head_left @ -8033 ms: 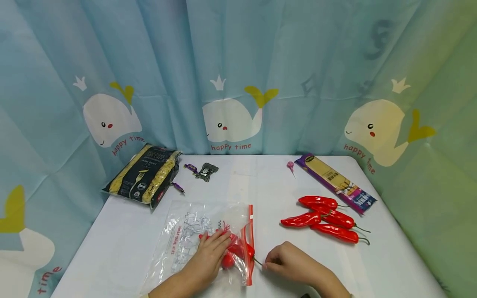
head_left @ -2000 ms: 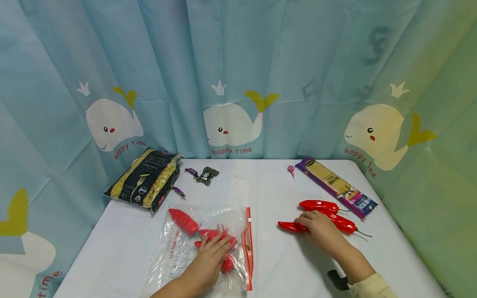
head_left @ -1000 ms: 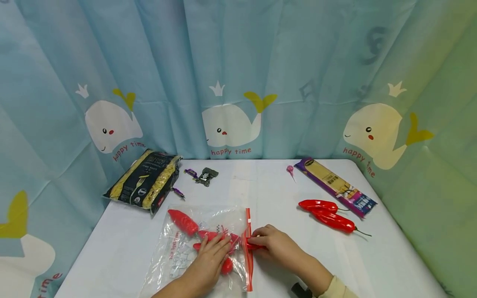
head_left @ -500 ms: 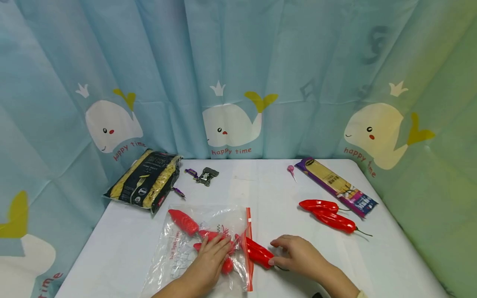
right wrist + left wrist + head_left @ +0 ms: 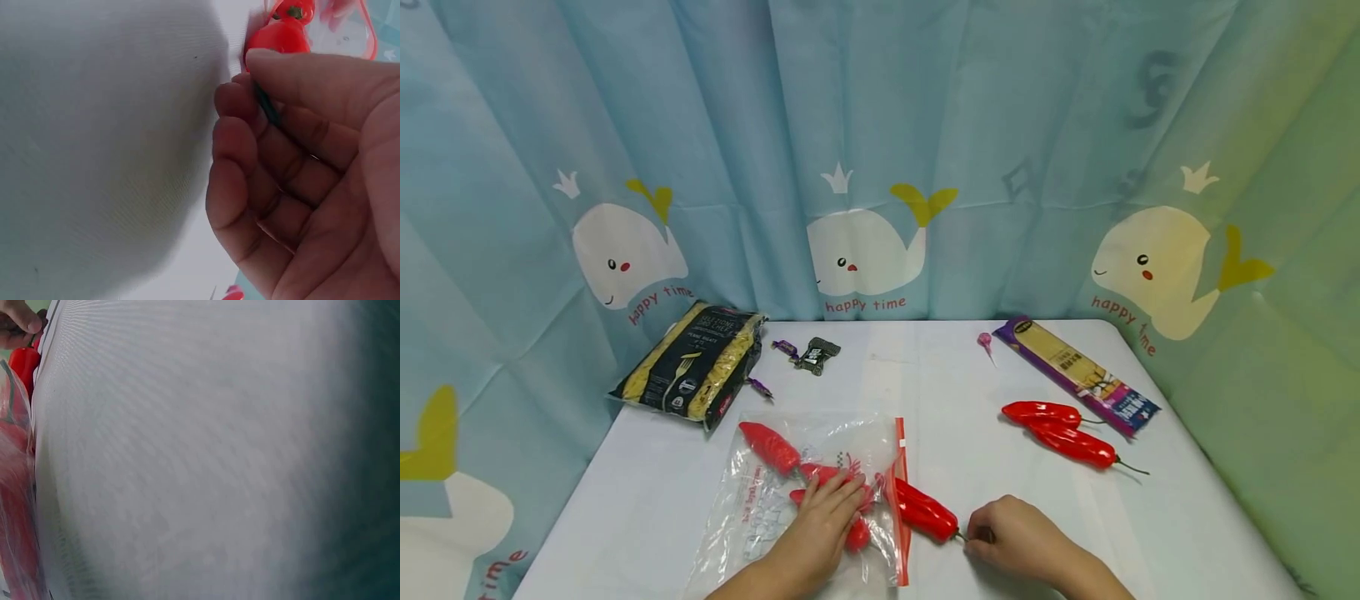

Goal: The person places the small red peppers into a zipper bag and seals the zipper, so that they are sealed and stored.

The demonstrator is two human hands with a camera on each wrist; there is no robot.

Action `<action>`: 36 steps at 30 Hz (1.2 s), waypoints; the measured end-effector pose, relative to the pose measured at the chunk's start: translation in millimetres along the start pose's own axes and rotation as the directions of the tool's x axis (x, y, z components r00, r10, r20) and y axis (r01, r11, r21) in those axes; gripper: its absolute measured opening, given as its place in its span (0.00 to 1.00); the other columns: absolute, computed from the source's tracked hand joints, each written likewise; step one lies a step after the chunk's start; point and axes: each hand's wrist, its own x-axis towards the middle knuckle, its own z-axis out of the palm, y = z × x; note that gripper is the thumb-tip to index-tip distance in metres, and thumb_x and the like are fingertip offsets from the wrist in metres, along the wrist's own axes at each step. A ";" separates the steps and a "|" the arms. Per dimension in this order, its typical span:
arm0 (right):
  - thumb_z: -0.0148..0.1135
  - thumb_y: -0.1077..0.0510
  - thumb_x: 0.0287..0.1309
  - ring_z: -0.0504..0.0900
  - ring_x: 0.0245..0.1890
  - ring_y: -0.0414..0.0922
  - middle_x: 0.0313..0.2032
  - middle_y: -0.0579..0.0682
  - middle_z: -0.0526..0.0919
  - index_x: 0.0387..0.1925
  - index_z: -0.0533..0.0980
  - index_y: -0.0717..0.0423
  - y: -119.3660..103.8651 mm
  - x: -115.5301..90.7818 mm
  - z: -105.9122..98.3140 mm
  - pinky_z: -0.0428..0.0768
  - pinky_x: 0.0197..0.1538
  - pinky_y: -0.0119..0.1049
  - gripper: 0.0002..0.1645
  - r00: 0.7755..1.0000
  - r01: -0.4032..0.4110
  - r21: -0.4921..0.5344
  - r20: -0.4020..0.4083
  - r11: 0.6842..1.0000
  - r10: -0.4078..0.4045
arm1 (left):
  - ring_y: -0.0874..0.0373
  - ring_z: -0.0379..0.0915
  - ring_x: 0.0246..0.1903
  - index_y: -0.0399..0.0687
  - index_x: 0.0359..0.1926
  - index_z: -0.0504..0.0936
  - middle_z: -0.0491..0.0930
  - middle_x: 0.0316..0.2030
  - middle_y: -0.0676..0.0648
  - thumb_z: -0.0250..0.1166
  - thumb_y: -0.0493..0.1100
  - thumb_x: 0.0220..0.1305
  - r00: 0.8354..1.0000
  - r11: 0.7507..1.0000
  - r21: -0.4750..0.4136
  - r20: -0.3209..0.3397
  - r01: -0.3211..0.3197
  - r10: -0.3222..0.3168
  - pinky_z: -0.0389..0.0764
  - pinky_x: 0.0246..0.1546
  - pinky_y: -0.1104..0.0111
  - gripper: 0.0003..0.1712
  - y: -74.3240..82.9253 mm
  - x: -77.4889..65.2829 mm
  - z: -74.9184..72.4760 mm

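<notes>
A clear zip bag (image 5: 722, 517) with a red zip edge lies on the table, several red chili peppers inside it. On top of the bag my left hand (image 5: 812, 533) rests with its fingers spread, over the peppers. One red chili pepper (image 5: 928, 512) lies partly in the bag's mouth, its stem end sticking out to the right. My right hand (image 5: 1018, 537) pinches its green stem (image 5: 267, 103) between thumb and curled fingers, as the right wrist view shows. In the left wrist view, the bagged peppers (image 5: 19, 519) show at the left edge.
Two more red chili peppers (image 5: 1075, 444) lie at the right, beside a noodle packet (image 5: 1075, 371). A lollipop (image 5: 985, 342) is near it. At the back left are a pasta bag (image 5: 692, 362) and wrapped candies (image 5: 817, 355). A whale-print curtain (image 5: 1000, 125) stands behind the table.
My right hand took a chili pepper from the pile at the right, brought its tip into the bag's mouth, and shifted back to its stem. Earlier, another pepper went into the bag.
</notes>
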 end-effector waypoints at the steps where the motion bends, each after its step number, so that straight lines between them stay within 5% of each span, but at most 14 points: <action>1: 0.73 0.54 0.56 0.71 0.22 0.33 0.22 0.31 0.78 0.29 0.86 0.46 -0.1 1.0 0.2 0.75 0.28 0.31 0.03 1.000 -0.001 -0.003 -0.010 1.000 0.001 | 0.41 0.66 0.67 0.40 0.62 0.78 0.75 0.65 0.43 0.62 0.37 0.68 1.000 1.000 0.004 -0.014 -0.007 0.007 0.63 0.63 0.35 0.22 -0.2 -0.2 0.6; 9: 0.73 0.54 0.56 0.74 0.26 0.31 0.27 0.32 0.82 0.31 0.87 0.48 -10.2 17.7 -1.5 0.79 0.32 0.34 0.03 0.985 0.060 -0.099 -0.156 0.993 -0.075 | 0.39 0.66 0.67 0.39 0.61 0.79 0.74 0.66 0.42 0.59 0.37 0.71 0.999 0.999 -0.030 -0.030 -0.014 0.013 0.63 0.62 0.33 0.19 -0.6 -0.2 0.9; 14: 0.74 0.57 0.56 0.78 0.28 0.30 0.28 0.37 0.86 0.32 0.88 0.51 -20.4 38.6 -1.1 0.81 0.33 0.34 0.03 0.951 0.152 -0.164 -0.244 0.975 -0.190 | 0.39 0.65 0.67 0.38 0.60 0.79 0.74 0.66 0.42 0.60 0.37 0.70 0.999 0.999 -0.032 -0.033 -0.019 0.018 0.63 0.62 0.33 0.19 -0.2 -0.5 1.7; 25: 0.74 0.60 0.56 0.83 0.30 0.32 0.29 0.43 0.88 0.32 0.88 0.56 -33.8 72.9 5.3 0.82 0.34 0.33 0.03 0.901 0.279 -0.167 -0.297 0.946 -0.318 | 0.39 0.67 0.66 0.37 0.59 0.80 0.74 0.65 0.41 0.61 0.36 0.69 0.997 0.999 0.001 -0.069 -0.043 0.043 0.65 0.60 0.33 0.19 -0.1 -1.2 3.3; 29: 0.74 0.58 0.57 0.81 0.30 0.31 0.29 0.41 0.88 0.34 0.88 0.55 -32.7 74.2 6.3 0.82 0.34 0.33 0.04 0.909 0.273 -0.140 -0.286 0.952 -0.303 | 0.38 0.66 0.66 0.37 0.59 0.79 0.74 0.65 0.41 0.62 0.36 0.68 0.996 0.999 -0.001 -0.071 -0.048 0.048 0.65 0.61 0.33 0.19 -0.6 -0.8 3.2; 36: 0.73 0.48 0.58 0.73 0.25 0.30 0.26 0.33 0.80 0.40 0.87 0.55 -23.3 57.6 -4.1 0.75 0.29 0.30 0.16 0.959 0.170 -0.041 -0.222 0.985 -0.174 | 0.37 0.67 0.66 0.37 0.58 0.80 0.74 0.65 0.40 0.62 0.35 0.68 0.995 0.998 -0.010 -0.082 -0.056 0.055 0.65 0.60 0.32 0.19 -1.7 -0.9 3.6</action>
